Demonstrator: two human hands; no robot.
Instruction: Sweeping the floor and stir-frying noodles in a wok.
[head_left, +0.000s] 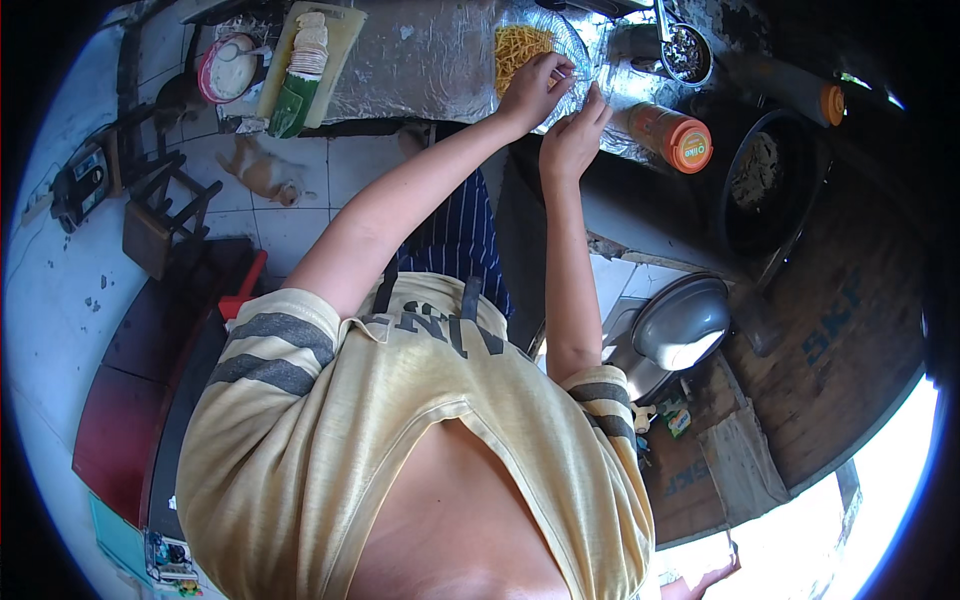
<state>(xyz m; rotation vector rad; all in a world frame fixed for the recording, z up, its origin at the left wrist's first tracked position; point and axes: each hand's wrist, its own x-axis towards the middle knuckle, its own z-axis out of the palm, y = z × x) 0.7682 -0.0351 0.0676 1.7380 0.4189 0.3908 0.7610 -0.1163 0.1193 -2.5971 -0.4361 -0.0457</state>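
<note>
Yellow fried strips (521, 54) lie in what looks like a clear plastic bag (574, 49) or a wire strainer on the foil-covered counter (420, 60); which one, I cannot tell. My left hand (536, 90) is at its near edge, fingers bent and pinched close together. Just to the right, my right hand (577, 135) touches or nearly touches the same rim with its fingertips. What either hand grips is too small to tell. A plastic jar with an orange lid (688, 147) lies or leans right of my right hand.
At left are a green-yellow cutting board (345, 45) with stacked pale rounds (309, 56) and a rolled green leaf (291, 109), and a pink-rimmed bowl (204, 71). A metal pot (705, 71) and large dark pot (731, 202) stand right. A cat (262, 169) lies on the floor.
</note>
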